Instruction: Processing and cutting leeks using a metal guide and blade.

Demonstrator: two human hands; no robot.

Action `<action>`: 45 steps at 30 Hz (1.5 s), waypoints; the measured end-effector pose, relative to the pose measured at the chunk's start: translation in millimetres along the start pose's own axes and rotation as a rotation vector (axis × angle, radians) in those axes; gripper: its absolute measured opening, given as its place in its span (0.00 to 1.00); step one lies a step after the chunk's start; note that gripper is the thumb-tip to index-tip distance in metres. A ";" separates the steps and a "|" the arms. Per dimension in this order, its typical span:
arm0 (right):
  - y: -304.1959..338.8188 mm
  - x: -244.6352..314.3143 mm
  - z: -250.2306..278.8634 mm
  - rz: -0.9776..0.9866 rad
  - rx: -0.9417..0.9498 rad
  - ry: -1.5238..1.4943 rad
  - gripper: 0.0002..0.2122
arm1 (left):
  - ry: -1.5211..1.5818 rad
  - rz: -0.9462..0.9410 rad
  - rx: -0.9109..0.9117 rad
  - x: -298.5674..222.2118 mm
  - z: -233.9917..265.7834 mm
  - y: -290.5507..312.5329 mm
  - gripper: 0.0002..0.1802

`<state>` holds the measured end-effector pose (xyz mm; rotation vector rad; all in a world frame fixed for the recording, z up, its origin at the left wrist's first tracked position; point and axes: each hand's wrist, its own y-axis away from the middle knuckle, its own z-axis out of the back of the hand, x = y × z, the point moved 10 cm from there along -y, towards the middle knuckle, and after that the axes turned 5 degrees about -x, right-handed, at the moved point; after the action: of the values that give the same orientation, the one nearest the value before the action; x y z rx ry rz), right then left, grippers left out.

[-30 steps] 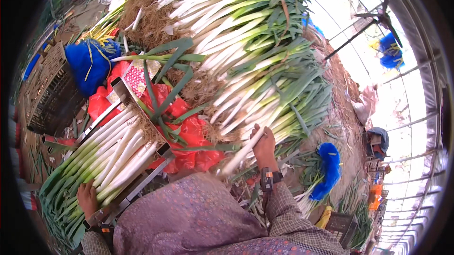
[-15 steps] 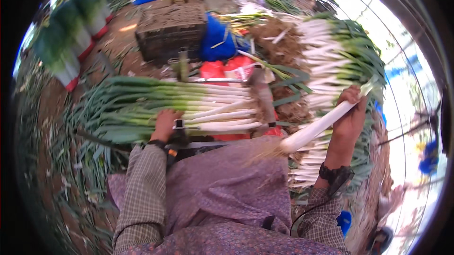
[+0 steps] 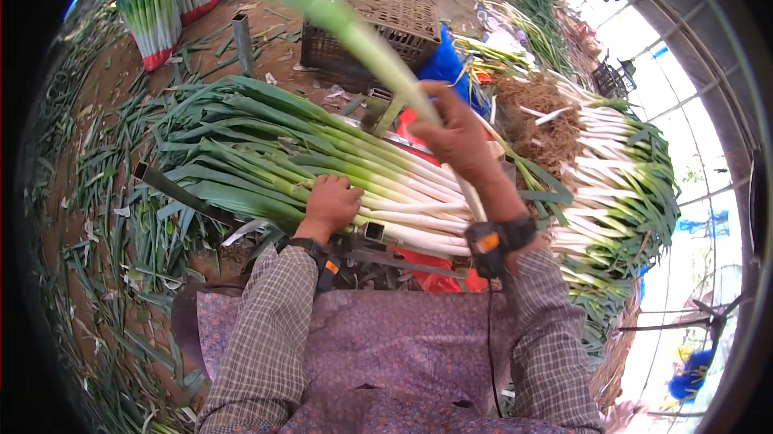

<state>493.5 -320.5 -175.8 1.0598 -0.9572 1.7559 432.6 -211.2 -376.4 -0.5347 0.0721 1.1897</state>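
A row of leeks (image 3: pixel 386 168) lies across a metal frame in front of me, green leaves left and white shafts right. My left hand (image 3: pixel 332 207) is on the near leeks where green turns pale, its fingers bent over them. To the right, my right hand (image 3: pixel 459 132) is closed around a single leek (image 3: pixel 374 59) raised above the row. Its blurred green top points to the upper left, and its white lower end passes behind my right wrist. Both wrists wear dark bands with small devices.
At right lies a large heap of leeks (image 3: pixel 612 168), brown roots facing inward. A dark plastic crate (image 3: pixel 346 55) stands beyond the row, beside a blue bag (image 3: pixel 439 64). Metal posts (image 3: pixel 241 43) jut up. Bundled leeks (image 3: pixel 153 23) stand far left. Leaf scraps litter the ground.
My right hand has swung left from the heap to above the row, carrying the leek, whose leaves now stretch to the upper left. My left hand stays on the row. The view has shifted.
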 end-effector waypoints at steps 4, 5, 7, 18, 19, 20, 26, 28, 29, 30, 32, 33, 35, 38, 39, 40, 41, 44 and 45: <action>-19.3 -108.9 -53.2 0.149 0.213 0.329 0.20 | -0.010 0.034 0.049 -0.2 -14.2 -6.2 0.08; -16.7 -141.9 -68.2 -0.115 0.304 0.366 0.20 | 0.000 0.030 0.045 3.3 -10.8 -3.7 0.09; -11.3 -184.8 -77.9 -0.180 0.330 0.498 0.19 | 0.014 0.029 0.037 2.9 -7.4 -3.9 0.11; 6.2 -239.5 0.2 0.105 -0.012 0.893 0.12 | -0.028 0.008 0.073 -9.6 -7.3 -17.2 0.10; 8.0 -244.4 4.2 0.063 -0.038 0.917 0.12 | -0.033 -0.002 0.082 -12.1 -8.9 -19.0 0.11; 9.3 -248.9 6.5 0.022 -0.064 0.940 0.11 | -0.037 -0.009 0.090 -14.4 -10.3 -21.5 0.12; 2.1 -223.9 -8.4 0.128 -0.215 0.857 0.10 | 0.270 0.273 0.089 37.3 -19.3 -21.8 0.15; 3.2 -230.3 7.8 0.149 -0.241 0.846 0.10 | 0.177 0.270 -0.042 62.5 -9.4 -42.0 0.18; 6.7 -233.5 15.6 0.190 -0.227 0.823 0.10 | 0.051 0.315 -0.053 71.0 -6.1 -53.0 0.19; 9.7 -235.3 19.9 0.239 -0.211 0.785 0.10 | -0.052 0.309 -0.035 81.6 -3.1 -58.9 0.21; 19.8 -273.9 46.2 0.131 -0.120 0.864 0.11 | -0.152 0.306 -0.019 99.1 -5.8 -78.1 0.23; 26.3 -284.0 54.3 0.104 -0.075 0.919 0.11 | -0.201 0.224 -0.103 101.6 3.9 -87.3 0.25; 40.6 -291.6 69.1 0.079 -0.020 0.973 0.12 | -0.252 0.148 -0.180 96.4 14.8 -88.9 0.28; 44.1 -282.5 76.6 0.124 -0.006 0.905 0.11 | -0.366 0.019 0.007 84.8 2.6 -93.0 0.31; 42.0 -284.0 76.3 0.098 0.006 0.902 0.12 | -0.326 0.028 0.088 87.6 -2.3 -94.3 0.30; 42.2 -287.8 76.1 0.067 0.018 0.900 0.13 | -0.284 0.035 0.170 89.7 -7.7 -94.5 0.30; 44.5 -288.0 76.0 0.065 0.016 0.896 0.13 | -0.287 0.033 0.173 90.3 -5.4 -96.2 0.30; 51.1 -279.2 84.2 0.100 0.004 0.858 0.13 | -0.326 -0.059 0.292 81.6 -14.7 -103.9 0.28; 50.9 -276.9 87.1 0.100 -0.006 0.799 0.13 | -0.315 -0.078 0.255 81.2 -7.1 -110.0 0.27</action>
<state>547.4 -491.8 -409.6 0.2341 -0.5054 2.0018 563.9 -173.2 -369.9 -0.1225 -0.0655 1.1553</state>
